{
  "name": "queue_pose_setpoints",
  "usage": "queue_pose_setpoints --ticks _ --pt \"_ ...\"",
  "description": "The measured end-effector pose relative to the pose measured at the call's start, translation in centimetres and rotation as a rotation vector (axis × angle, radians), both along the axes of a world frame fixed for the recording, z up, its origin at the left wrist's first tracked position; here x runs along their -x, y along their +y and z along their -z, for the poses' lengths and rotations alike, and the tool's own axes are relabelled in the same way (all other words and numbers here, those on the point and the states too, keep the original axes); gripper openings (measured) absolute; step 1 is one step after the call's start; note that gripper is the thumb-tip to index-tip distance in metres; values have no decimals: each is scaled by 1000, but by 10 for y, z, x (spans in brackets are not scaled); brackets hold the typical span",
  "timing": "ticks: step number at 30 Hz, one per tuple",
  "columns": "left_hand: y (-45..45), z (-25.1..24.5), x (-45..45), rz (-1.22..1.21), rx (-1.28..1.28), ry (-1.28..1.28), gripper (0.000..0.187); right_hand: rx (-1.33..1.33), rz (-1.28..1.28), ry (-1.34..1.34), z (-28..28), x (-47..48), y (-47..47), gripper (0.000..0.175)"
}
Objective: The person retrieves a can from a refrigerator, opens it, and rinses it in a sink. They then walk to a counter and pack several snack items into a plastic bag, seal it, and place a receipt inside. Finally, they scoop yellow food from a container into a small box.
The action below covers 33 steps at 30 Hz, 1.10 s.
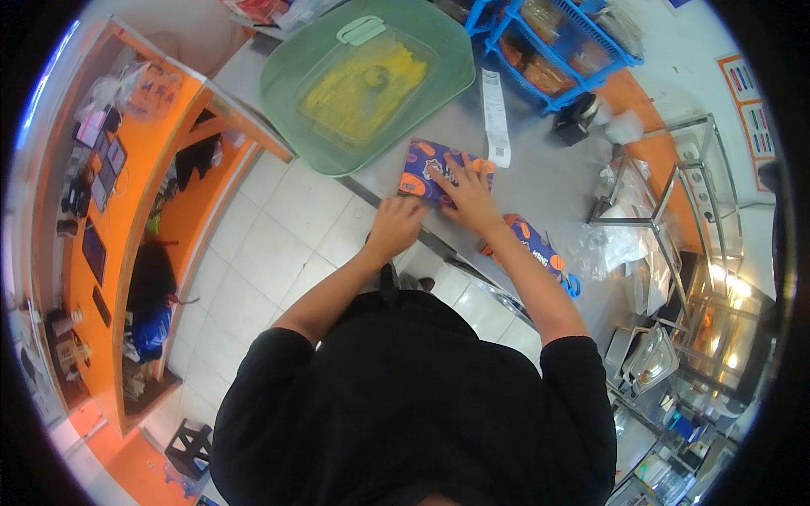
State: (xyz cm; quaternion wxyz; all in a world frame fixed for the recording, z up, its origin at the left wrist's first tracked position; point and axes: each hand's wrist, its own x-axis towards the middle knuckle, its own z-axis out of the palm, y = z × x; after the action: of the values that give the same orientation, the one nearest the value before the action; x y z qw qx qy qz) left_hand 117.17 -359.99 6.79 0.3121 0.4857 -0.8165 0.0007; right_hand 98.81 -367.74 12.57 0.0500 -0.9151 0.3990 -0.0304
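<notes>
A closed purple-and-orange printed cardboard box (414,166) rests on the steel worktop (535,167) before me, near its edge. My right hand (469,197) lies on the box's lid, palm down with the fingers spread. At the box's near left corner is my left hand (397,226), its fingers curled; whether they pinch the cardboard is hidden. A second box of the same print (530,239) sits to the right, partly behind my right forearm. Just beyond the first box lies a long printed paper receipt (495,114).
A green plastic tub (288,120) with yellow powdery food and a scoop stands at the far left of the worktop. Blue stacked baskets (538,88) hold packets behind. Blue-handled scissors (572,286) lie by the second box. On the right stands a metal rack (655,218); an orange shelf counter (152,139) is left.
</notes>
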Motion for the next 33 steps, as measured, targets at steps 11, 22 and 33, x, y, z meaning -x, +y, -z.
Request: queue_pose_setpoints --ticks 11,22,33 --pt "30 11 56 -254 -262 -121 69 2 -63 12 12 9 -3 90" --pt "18 1 54 -334 -398 2 53 151 12 -1 27 4 7 74" --pt "-13 -20 8 -268 -264 525 49 91 256 -34 20 -11 11 70"
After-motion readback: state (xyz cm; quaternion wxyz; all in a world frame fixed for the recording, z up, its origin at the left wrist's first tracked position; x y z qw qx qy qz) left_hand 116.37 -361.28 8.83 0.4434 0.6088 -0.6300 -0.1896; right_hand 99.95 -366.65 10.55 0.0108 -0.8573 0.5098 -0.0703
